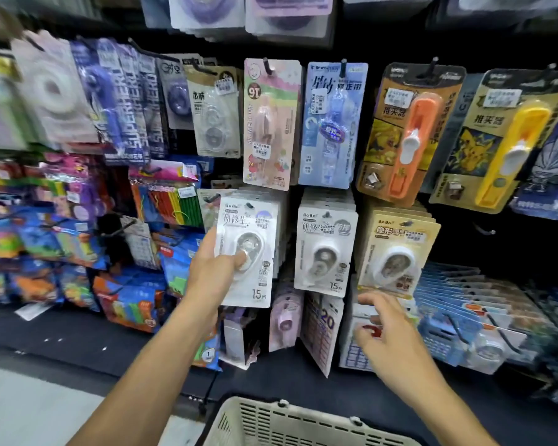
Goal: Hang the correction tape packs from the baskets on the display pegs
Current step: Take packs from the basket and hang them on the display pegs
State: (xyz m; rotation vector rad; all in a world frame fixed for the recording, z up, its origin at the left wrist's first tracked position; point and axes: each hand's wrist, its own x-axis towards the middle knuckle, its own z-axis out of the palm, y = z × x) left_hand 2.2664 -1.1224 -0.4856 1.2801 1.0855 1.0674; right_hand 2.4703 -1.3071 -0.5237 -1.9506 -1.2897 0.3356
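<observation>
Black display wall (512, 246) (densely stocked), pale floor (29, 407) below.

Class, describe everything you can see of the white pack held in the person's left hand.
The white pack is a glossy card with a clear blister over a grey-and-white tape dispenser, printed "15m" near the bottom. It stands upright, its top hole at a peg, in front of a stack of like packs. The left hand grips its lower left, thumb on the blister.

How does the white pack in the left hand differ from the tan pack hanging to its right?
The white pack is gripped by the left hand, thumb on its blister; the tan pack hangs untouched, with the right hand below it. The white pack's card is white; the tan pack's is beige. Both hold a rounded tape dispenser under a clear blister.
</observation>
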